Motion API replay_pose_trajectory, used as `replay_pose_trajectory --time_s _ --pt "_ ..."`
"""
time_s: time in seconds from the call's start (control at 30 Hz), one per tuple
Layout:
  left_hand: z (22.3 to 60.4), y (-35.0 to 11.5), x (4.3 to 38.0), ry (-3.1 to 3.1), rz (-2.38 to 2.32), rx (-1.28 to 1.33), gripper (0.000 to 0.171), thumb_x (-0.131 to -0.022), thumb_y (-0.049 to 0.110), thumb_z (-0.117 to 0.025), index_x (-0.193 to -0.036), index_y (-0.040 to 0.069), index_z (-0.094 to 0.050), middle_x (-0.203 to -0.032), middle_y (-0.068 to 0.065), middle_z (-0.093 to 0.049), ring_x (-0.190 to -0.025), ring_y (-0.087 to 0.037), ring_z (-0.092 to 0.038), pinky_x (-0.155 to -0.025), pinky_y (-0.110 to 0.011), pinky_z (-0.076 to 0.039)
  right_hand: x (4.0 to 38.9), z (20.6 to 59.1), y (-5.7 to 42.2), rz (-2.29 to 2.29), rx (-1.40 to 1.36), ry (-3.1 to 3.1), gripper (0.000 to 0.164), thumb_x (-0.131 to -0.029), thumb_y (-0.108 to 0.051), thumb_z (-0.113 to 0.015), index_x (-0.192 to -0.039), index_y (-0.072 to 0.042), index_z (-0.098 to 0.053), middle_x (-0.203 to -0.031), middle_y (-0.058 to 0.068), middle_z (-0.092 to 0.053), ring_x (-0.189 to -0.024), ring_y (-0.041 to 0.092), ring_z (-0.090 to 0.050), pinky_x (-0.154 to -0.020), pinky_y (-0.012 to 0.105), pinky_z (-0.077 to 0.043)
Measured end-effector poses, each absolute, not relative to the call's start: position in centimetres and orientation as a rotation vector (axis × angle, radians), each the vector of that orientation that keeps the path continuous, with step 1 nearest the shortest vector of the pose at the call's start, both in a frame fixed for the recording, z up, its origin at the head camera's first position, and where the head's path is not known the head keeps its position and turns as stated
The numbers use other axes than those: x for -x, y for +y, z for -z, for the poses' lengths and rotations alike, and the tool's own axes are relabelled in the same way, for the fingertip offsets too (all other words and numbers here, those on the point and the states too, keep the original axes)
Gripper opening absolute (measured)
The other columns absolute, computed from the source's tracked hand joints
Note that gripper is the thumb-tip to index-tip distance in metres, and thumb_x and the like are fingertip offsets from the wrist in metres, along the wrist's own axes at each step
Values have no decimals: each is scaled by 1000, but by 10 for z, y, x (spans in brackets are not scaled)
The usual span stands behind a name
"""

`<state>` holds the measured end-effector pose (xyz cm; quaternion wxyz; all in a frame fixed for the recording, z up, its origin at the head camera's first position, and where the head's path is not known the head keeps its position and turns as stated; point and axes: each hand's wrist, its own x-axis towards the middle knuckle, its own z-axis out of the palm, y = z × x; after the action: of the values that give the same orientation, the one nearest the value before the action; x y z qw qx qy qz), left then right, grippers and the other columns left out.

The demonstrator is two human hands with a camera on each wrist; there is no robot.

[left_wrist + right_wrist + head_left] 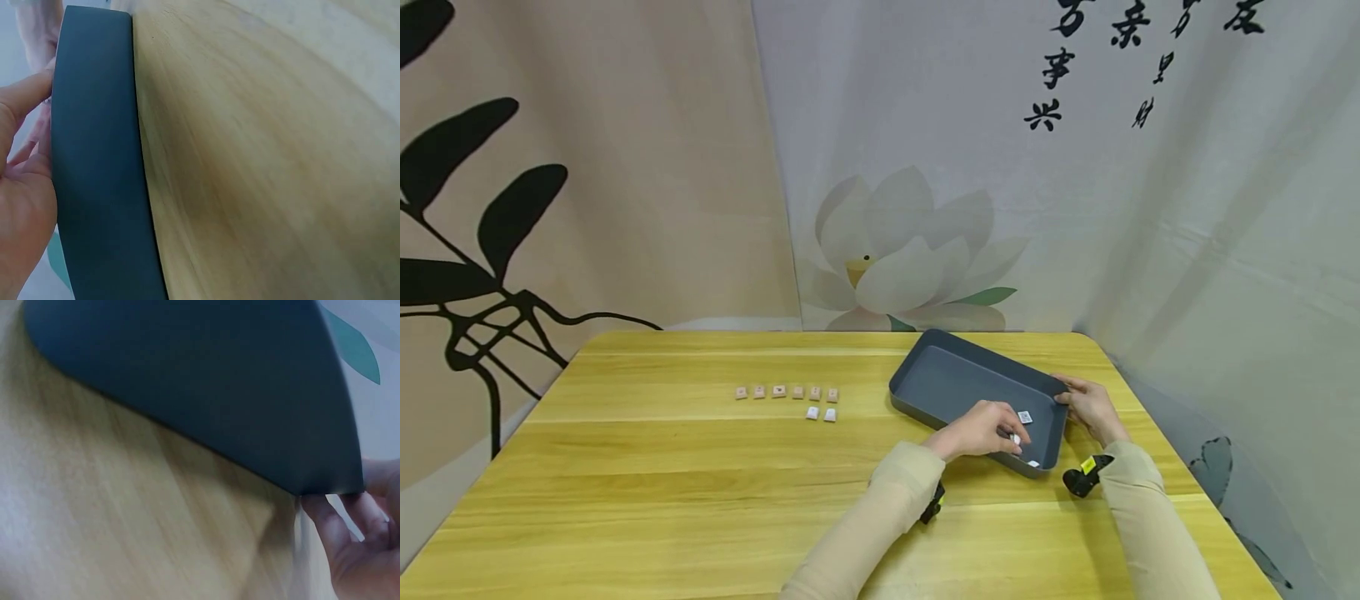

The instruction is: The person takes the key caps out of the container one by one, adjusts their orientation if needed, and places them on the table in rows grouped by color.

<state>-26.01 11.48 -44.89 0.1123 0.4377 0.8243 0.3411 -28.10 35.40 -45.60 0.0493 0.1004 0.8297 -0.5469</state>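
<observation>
A dark grey rectangular tray (977,375) lies at an angle on the right half of the table. My left hand (981,429) reaches over its near rim and pinches a small white keycap (1016,439) between thumb and fingers. Another keycap (1026,417) with a dark mark lies on the tray floor, and one more (1033,463) shows by the near wall. At the tray's right end, my right hand (1093,408) grips the rim. In the right wrist view, its fingers (331,528) touch the tray's outer wall (206,381). The left wrist view hides the pinched keycap behind the tray wall (100,156).
Left of the tray, a row of several pinkish keycaps (778,391) stands on the wooden table (662,483). Two white keycaps, one (812,412) beside the other (830,415), sit in front of the row's right end. A printed curtain (910,125) hangs behind.
</observation>
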Motion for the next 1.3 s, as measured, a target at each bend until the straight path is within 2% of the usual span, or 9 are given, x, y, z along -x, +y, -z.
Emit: replay_pose_trajectory --time_s 0.13,0.3,0.53,0.73,0.83,1.0,1.1,1.2,1.3 --pt "450 113 260 2437 -1063 -1239 14 -87 11 -68 -100 12 -74 -105 -1 -59 -92 -4 -60 -79 -5 -46 282 456 354 1630 -325 2530 53 -92 -1 -48 -145 -2 -38 -142 29 -42 -42 3 -33 -45 22 -38" --pt "452 112 260 2325 -1260 -1093 25 -86 2 -66 -111 4 -65 -109 -8 -62 -96 -10 -67 -76 -8 -50 283 457 353 1616 -349 2536 53 -93 0 -49 -145 -2 -38 -142 28 -41 -43 3 -34 -46 22 -39" --pt "455 111 263 2383 -1214 -1049 22 -90 8 -64 -110 10 -71 -118 -4 -68 -91 -2 -66 -63 -9 -46 283 456 353 1613 -363 2525 53 -94 -1 -47 -145 -4 -38 -144 26 -41 -44 3 -35 -47 22 -39" --pt "455 110 265 2342 -1284 -1008 21 -89 6 -64 -109 9 -71 -116 -6 -69 -84 1 -64 -59 -10 -44 284 458 355 1611 -359 2528 52 -94 -2 -48 -145 -4 -38 -143 27 -42 -43 4 -34 -46 23 -38" --pt "458 112 266 2333 -1325 -963 21 -88 4 -65 -107 8 -70 -113 -6 -68 -86 -1 -65 -61 -10 -46 284 459 355 1594 -358 2540 52 -94 -3 -47 -145 -5 -38 -142 26 -43 -42 4 -33 -45 24 -37" --pt "461 113 267 2242 -1452 -943 24 -83 -5 -67 -107 -1 -65 -108 -12 -63 -88 -10 -69 -71 -12 -53 284 459 354 1590 -362 2543 52 -94 -3 -48 -145 -6 -38 -143 26 -43 -41 4 -32 -45 23 -36" --pt "461 112 269 2310 -1430 -1016 21 -81 -2 -71 -101 -1 -69 -102 -10 -61 -84 -7 -66 -71 -10 -52 284 458 354 1589 -357 2542 52 -95 -3 -47 -146 -6 -38 -143 26 -42 -42 4 -32 -45 23 -36" --pt "462 109 271 2419 -1373 -1062 16 -78 5 -76 -94 4 -74 -96 -5 -60 -80 -1 -61 -70 -7 -49 283 458 354 1591 -359 2535 52 -95 -3 -47 -146 -6 -37 -144 27 -42 -43 4 -35 -46 23 -37" --pt "462 107 272 2389 -1396 -1036 18 -79 8 -76 -96 5 -74 -97 -4 -62 -82 0 -62 -71 -8 -50 282 458 354 1603 -360 2524 52 -95 -3 -47 -146 -6 -37 -143 27 -42 -44 4 -36 -46 23 -37"
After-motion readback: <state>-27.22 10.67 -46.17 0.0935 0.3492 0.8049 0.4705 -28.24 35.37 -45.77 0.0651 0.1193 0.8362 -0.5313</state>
